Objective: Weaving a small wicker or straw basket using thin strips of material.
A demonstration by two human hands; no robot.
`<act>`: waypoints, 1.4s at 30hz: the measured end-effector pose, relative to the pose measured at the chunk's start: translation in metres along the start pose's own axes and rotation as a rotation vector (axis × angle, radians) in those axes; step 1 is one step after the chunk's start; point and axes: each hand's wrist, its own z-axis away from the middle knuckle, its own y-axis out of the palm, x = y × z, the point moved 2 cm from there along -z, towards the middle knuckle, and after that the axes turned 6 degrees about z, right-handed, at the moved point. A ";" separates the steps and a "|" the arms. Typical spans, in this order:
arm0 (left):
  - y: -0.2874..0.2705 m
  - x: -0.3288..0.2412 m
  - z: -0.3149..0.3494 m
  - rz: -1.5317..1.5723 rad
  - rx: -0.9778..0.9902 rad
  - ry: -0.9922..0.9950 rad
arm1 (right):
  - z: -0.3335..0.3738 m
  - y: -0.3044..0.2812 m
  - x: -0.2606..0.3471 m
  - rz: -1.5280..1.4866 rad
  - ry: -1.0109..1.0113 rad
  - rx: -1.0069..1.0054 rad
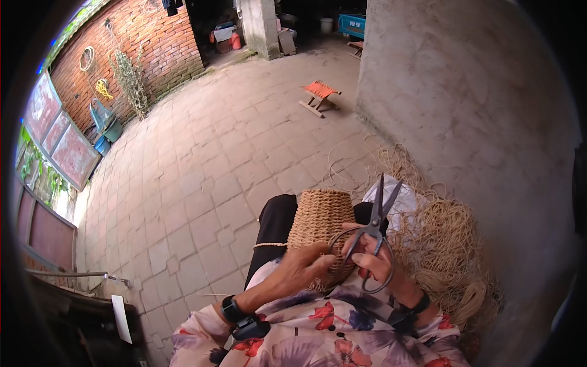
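Note:
A tan basket (pixel 320 217) of woven straw cord lies across my lap, its narrower end pointing away from me. Over its near part, my left hand (pixel 309 262) presses with curled fingers; the fingertips are partly hidden. My right hand (pixel 374 260) holds a pair of dark metal scissors (pixel 374 231) by the loop handles, at the basket's right side. The blades point away from me and stand a little apart, with nothing visible between them. A short cord (pixel 269 245) sticks out from the basket's left side, over my dark trouser leg.
A large heap of loose straw cord (pixel 449 235) lies at my right, beside a white plastic bag (pixel 403 205) and a plastered wall (pixel 465 110). On the paved floor (pixel 195 177) ahead stands a low folding stool (pixel 321 95) with an orange seat. A metal gate (pixel 64 131) is at the left.

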 end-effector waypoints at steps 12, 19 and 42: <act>-0.084 0.030 0.052 -0.171 -0.271 -0.100 | 0.024 0.003 0.005 0.482 0.009 0.524; -0.075 -0.002 0.065 -0.210 -0.265 0.005 | -0.012 0.048 0.009 0.123 0.320 0.496; -0.077 0.014 0.030 -0.486 -0.584 0.302 | -0.003 -0.041 -0.003 0.587 -0.038 -0.384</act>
